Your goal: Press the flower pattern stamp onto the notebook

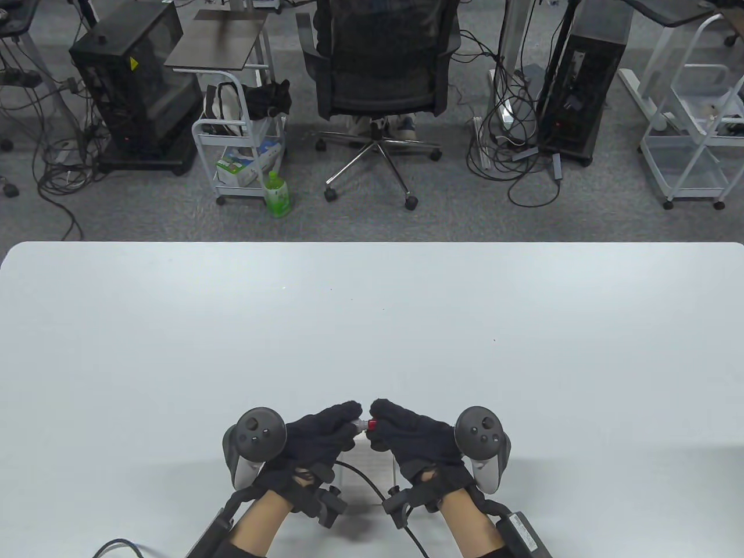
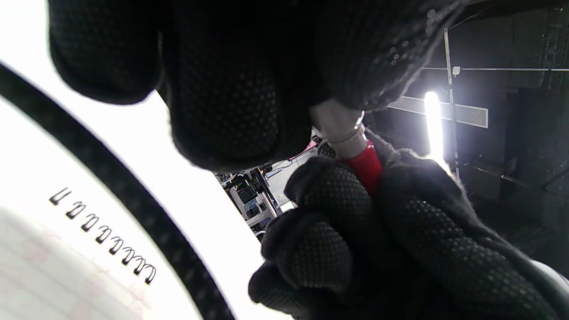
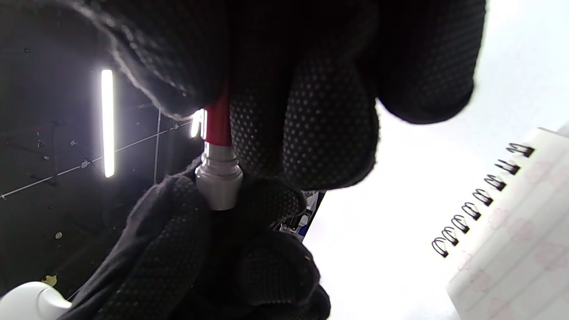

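A small stamp point(image 1: 366, 425) with a red part and a silver-grey part is held level between my two hands above the notebook. My left hand point(image 1: 325, 433) grips the silver-grey end point(image 2: 335, 124). My right hand point(image 1: 401, 433) grips the red end point(image 3: 218, 122). The two parts meet between the fingertips; the silver part also shows in the right wrist view point(image 3: 218, 182). The spiral notebook point(image 1: 369, 465) lies on the table under my hands, mostly hidden. Its wire binding point(image 2: 104, 235) and pale lined page with faint pink flower prints point(image 3: 520, 249) show in the wrist views.
The white table point(image 1: 372, 325) stretches wide beyond my hands. A black cable point(image 2: 111, 178) crosses the left wrist view. Beyond the table's far edge stand an office chair point(image 1: 381, 70), carts and computer towers on the floor.
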Action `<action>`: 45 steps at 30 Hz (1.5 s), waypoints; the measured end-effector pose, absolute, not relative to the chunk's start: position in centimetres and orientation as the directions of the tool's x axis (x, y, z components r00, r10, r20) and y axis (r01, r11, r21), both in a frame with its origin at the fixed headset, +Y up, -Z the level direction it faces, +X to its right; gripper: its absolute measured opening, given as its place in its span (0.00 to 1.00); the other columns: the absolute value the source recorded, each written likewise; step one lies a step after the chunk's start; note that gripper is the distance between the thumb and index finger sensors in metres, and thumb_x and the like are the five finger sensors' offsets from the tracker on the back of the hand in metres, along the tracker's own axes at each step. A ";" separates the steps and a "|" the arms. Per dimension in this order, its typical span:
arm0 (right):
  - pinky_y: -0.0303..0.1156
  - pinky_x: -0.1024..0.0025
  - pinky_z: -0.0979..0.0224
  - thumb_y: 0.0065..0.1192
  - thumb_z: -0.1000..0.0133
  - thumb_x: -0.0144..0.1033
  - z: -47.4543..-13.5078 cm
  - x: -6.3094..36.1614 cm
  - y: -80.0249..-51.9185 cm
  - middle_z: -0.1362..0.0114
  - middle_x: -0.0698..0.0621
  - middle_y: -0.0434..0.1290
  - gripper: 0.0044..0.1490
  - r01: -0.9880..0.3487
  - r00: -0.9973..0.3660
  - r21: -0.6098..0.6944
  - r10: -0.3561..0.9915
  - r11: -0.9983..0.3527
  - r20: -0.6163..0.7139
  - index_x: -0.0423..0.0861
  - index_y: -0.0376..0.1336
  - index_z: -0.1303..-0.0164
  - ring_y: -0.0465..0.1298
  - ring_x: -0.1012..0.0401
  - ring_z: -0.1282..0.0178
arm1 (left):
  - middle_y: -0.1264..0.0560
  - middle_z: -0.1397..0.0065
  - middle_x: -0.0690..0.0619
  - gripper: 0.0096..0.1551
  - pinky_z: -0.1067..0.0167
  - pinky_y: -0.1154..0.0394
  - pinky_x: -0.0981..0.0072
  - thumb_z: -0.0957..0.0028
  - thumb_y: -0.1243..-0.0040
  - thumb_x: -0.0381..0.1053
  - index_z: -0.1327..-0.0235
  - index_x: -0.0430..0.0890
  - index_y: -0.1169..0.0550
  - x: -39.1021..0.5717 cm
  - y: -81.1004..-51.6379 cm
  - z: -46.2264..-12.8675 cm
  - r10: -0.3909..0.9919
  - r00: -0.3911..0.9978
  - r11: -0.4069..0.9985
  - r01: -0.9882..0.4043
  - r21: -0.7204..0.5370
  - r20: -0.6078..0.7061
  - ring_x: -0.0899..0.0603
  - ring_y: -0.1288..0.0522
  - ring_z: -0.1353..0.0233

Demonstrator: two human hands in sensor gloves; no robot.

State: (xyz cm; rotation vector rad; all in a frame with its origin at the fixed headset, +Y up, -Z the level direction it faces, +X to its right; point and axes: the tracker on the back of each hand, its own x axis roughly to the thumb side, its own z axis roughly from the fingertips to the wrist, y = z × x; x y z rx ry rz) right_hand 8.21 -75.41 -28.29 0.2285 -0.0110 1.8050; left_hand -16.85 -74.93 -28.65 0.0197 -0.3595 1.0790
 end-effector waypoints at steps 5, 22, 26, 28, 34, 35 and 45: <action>0.77 0.47 0.43 0.71 0.53 0.38 -28.4 8.9 -75.2 0.48 0.43 0.82 0.29 -0.965 -0.229 0.091 0.959 -0.247 0.168 0.47 0.71 0.41 0.87 0.50 0.55 | 0.16 0.42 0.43 0.29 0.49 0.25 0.38 0.56 0.36 0.53 0.42 0.42 0.21 -17.8 -73.6 -29.4 0.809 0.489 0.560 -0.810 -0.175 0.328 0.40 0.14 0.52; 0.76 0.46 0.43 0.71 0.53 0.37 -29.0 10.4 -76.2 0.48 0.42 0.82 0.29 -0.954 -0.277 0.078 0.953 -0.288 0.125 0.46 0.71 0.41 0.86 0.49 0.54 | 0.22 0.34 0.40 0.32 0.41 0.34 0.29 0.54 0.37 0.53 0.37 0.43 0.24 -28.2 -73.6 -29.6 0.452 0.835 0.870 -0.490 0.052 0.313 0.31 0.22 0.38; 0.76 0.45 0.43 0.71 0.53 0.37 -29.1 10.4 -76.4 0.48 0.42 0.82 0.29 -0.941 -0.316 0.079 0.937 -0.330 0.146 0.46 0.71 0.41 0.86 0.49 0.55 | 0.22 0.33 0.40 0.32 0.40 0.34 0.29 0.53 0.38 0.53 0.35 0.44 0.25 -28.3 -74.0 -29.4 0.418 0.856 0.894 -0.447 0.030 0.304 0.31 0.22 0.37; 0.76 0.45 0.43 0.71 0.53 0.37 -29.1 10.4 -76.1 0.48 0.41 0.82 0.29 -0.928 -0.348 0.080 0.923 -0.364 0.164 0.46 0.71 0.41 0.86 0.49 0.55 | 0.23 0.32 0.39 0.34 0.40 0.35 0.28 0.54 0.38 0.54 0.34 0.44 0.26 -28.3 -74.1 -29.4 0.415 0.858 0.897 -0.441 0.023 0.302 0.30 0.23 0.37; 0.77 0.46 0.44 0.71 0.53 0.38 -30.1 11.4 -74.2 0.51 0.41 0.83 0.28 -0.742 -0.648 0.013 0.722 -0.670 0.244 0.45 0.72 0.43 0.87 0.49 0.58 | 0.23 0.33 0.38 0.37 0.40 0.35 0.27 0.53 0.40 0.56 0.32 0.40 0.29 -28.3 -74.2 -29.1 0.387 0.874 0.912 -0.411 0.019 0.295 0.29 0.23 0.37; 0.77 0.46 0.44 0.72 0.54 0.38 -30.4 11.5 -73.9 0.51 0.41 0.83 0.28 -0.703 -0.690 0.006 0.685 -0.711 0.233 0.45 0.72 0.43 0.87 0.49 0.59 | 0.23 0.33 0.38 0.37 0.40 0.35 0.27 0.53 0.40 0.56 0.33 0.40 0.28 -28.2 -74.2 -29.1 0.377 0.879 0.917 -0.399 0.017 0.291 0.29 0.23 0.37; 0.77 0.46 0.44 0.72 0.55 0.40 -34.1 11.4 -72.1 0.52 0.42 0.83 0.28 -0.101 -0.976 -0.003 0.099 -0.995 0.194 0.46 0.73 0.43 0.87 0.50 0.59 | 0.22 0.33 0.38 0.35 0.39 0.35 0.27 0.53 0.41 0.58 0.34 0.42 0.26 -28.2 -74.1 -28.8 0.357 0.890 0.927 -0.375 0.009 0.285 0.29 0.23 0.37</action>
